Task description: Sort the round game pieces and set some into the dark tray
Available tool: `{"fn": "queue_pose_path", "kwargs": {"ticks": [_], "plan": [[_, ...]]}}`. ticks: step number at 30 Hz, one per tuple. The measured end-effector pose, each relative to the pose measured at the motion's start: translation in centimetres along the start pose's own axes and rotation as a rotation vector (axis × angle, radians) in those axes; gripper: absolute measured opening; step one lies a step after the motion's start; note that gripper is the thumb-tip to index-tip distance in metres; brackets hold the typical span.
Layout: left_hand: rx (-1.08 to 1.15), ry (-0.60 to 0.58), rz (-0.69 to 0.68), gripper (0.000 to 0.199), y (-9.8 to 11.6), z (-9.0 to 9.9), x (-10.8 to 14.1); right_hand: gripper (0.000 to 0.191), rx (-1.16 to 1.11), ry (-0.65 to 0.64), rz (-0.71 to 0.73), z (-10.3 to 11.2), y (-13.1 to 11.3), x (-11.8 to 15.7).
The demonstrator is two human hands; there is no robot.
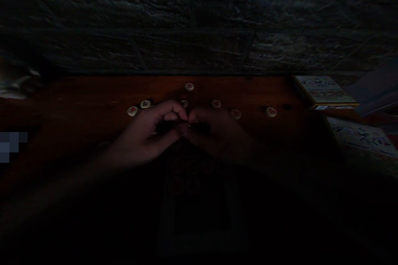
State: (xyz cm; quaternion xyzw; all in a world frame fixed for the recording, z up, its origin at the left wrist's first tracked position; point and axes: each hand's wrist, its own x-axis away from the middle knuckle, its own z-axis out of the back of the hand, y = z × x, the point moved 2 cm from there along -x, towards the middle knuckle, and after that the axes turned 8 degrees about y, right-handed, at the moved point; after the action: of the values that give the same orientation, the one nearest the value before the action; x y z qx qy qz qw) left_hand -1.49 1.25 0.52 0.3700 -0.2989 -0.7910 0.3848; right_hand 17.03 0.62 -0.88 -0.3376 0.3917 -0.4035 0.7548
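My left hand (148,134) and my right hand (219,130) meet above the wooden table, their thumbs and fingertips pinched together. A tiny pale spot shows between the fingertips; what they hold, if anything, is too small and dark to make out. Beyond the hands lie several round xiangqi pieces, among them a red-marked piece (189,86) at the back and a black-marked piece (145,104) near my left hand. Another black-marked piece (184,102) is partly covered by my left fingers. Closer to me, in deep shadow, is a box or tray (234,215) with several pieces in its upper part.
Two flat boxes or books with printed covers, a farther one (325,89) and a nearer one (363,134), lie on the right. A red-marked piece (271,112) sits left of them. A stone-like wall (192,49) rises behind the table (93,91). The foreground is very dark.
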Motion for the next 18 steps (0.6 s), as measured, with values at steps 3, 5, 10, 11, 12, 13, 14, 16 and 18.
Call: {"fn": "queue_pose_path", "kwargs": {"ticks": [3,5,10,11,12,13,14,16,18], "plan": [[0.005,-0.017,0.022,0.004,-0.09,-0.02,0.05,0.014,-0.017,-0.011,-0.01,-0.04,0.05,0.02],[0.008,-0.017,0.027,0.004,-0.1,-0.02,0.08,0.013,-0.007,-0.007,-0.021,-0.06,0.06,0.0],[0.001,0.0,0.024,0.003,0.0,-0.04,0.09,0.011,-0.014,0.0,-0.006,-0.1,0.01,0.04],[0.001,-0.001,0.024,0.004,0.01,-0.04,0.09,0.013,-0.014,0.002,-0.009,-0.08,0.01,0.06],[0.003,-0.003,0.022,0.004,0.02,-0.04,0.09,0.014,-0.01,0.004,-0.014,-0.06,0.01,0.08],[0.005,-0.005,0.021,0.004,0.01,-0.03,0.09,0.015,-0.004,0.006,-0.018,-0.04,0.01,0.09],[0.005,-0.008,0.021,0.004,0.0,-0.02,0.09,0.014,0.001,0.006,-0.02,-0.02,0.01,0.11],[0.004,-0.015,0.021,0.004,-0.04,-0.01,0.1,0.012,0.002,-0.002,-0.022,0.0,0.0,0.12],[0.004,-0.017,0.021,0.004,-0.05,0.0,0.1,0.012,-0.003,-0.008,-0.02,-0.01,-0.01,0.11]]}}
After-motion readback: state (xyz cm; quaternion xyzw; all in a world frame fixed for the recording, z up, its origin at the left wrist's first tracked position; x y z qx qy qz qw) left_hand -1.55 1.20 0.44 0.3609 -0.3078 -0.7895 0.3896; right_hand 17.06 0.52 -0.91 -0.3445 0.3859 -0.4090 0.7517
